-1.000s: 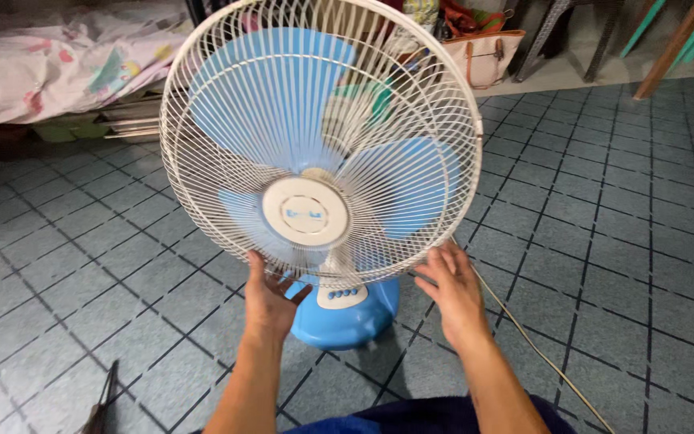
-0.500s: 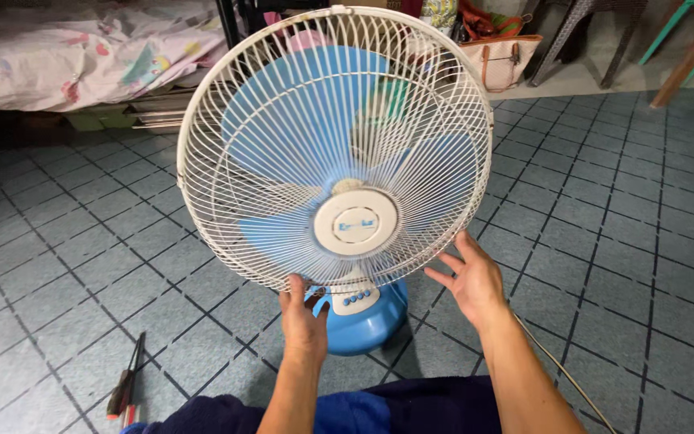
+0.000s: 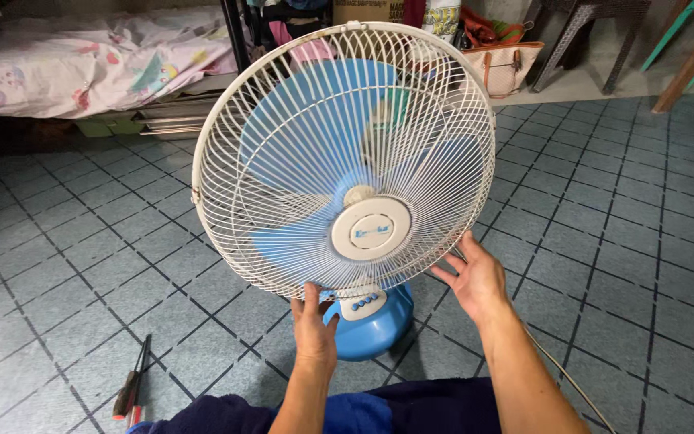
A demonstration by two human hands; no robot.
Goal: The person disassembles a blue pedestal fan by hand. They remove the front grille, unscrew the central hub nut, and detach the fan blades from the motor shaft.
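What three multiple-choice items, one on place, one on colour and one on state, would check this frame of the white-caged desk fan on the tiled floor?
1. Where does the red-handled screwdriver lie?
A. on the grey tiled floor, lower left of the fan
B. on the fan's base
C. in the right hand

2. What colour are the plastic blades behind the round white wire fan cage?
A. green
B. light blue
C. black

3. How do the hands stand at the cage?
A. both clenched around the fan's cord
B. both flat on the floor
C. left hand at the cage's bottom rim, right hand open by its lower right edge

Answers:
1 A: the tool lies on the tiles, apart from the round blue base.
2 B: pale blue shows through the wires.
3 C: left fingers meet the rim; the right hand's fingers are spread.
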